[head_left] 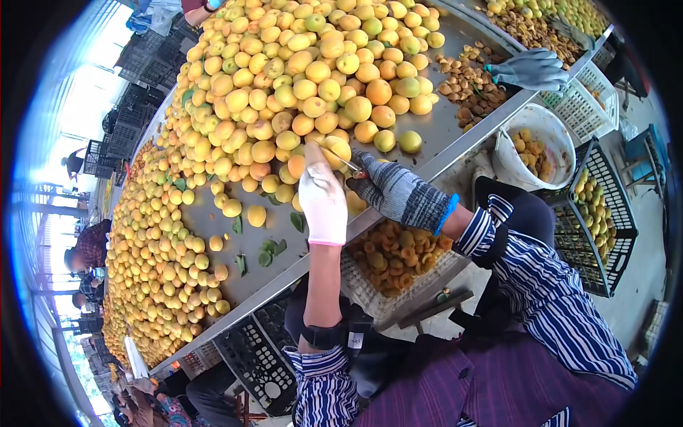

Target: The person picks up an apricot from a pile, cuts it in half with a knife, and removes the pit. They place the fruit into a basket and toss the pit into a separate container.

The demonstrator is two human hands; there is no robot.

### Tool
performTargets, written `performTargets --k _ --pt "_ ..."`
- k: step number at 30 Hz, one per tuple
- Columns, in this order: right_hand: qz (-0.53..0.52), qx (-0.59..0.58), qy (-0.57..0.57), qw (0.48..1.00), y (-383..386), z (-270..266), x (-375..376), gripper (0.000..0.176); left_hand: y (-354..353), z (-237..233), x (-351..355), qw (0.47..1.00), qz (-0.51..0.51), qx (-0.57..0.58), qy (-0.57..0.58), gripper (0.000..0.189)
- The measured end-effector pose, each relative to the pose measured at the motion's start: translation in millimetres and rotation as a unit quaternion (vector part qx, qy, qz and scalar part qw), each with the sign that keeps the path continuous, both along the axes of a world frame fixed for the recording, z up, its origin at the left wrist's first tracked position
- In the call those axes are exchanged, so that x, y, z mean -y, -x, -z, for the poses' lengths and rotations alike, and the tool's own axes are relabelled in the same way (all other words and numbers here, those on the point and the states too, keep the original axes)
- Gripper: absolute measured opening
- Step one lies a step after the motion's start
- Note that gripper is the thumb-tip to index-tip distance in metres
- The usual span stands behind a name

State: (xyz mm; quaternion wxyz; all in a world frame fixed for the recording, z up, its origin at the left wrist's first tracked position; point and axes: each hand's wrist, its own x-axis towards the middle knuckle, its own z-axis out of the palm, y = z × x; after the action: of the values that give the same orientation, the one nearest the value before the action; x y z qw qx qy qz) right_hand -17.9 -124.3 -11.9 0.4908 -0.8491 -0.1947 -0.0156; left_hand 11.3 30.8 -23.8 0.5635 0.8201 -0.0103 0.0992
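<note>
My left hand (322,192), in a white glove with a pink cuff, is closed around a yellow-orange fruit (336,149) at the near edge of the big heap. From the right, my right hand (398,191), in a grey knitted glove with a blue cuff, grips a small knife (347,162). The blade reaches the fruit. Below my hands, a light crate (366,295) holds halved orange fruit (391,256). Heaped whole fruit (270,92) lies just beyond both hands on the metal table (284,274).
Fruit pits (473,78) and a grey glove (530,70) lie at the table's upper right. At right stand a white bucket (509,153) and a black crate (622,249) of greenish fruit. Black crates (260,356) sit below the table edge. Other people (92,245) are at far left.
</note>
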Motion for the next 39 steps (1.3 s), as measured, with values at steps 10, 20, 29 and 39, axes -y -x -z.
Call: performTargets --k 10,20,29,39 --pt "0.020 -0.059 -0.034 0.997 0 -16 3 0.064 17 -42 27 0.988 -0.002 0.125 -0.086 0.039" --pt "0.021 -0.039 -0.195 0.980 -7 17 -10 0.060 16 -32 23 0.992 -0.010 0.050 -0.118 0.038" --pt "-0.036 -0.304 -0.322 0.896 -2 1 -2 0.056 12 -2 18 0.980 -0.014 0.159 -0.122 0.032" --pt "-0.064 -0.455 -0.505 0.731 -18 1 12 0.028 12 0 15 0.985 0.018 0.153 -0.076 0.033"
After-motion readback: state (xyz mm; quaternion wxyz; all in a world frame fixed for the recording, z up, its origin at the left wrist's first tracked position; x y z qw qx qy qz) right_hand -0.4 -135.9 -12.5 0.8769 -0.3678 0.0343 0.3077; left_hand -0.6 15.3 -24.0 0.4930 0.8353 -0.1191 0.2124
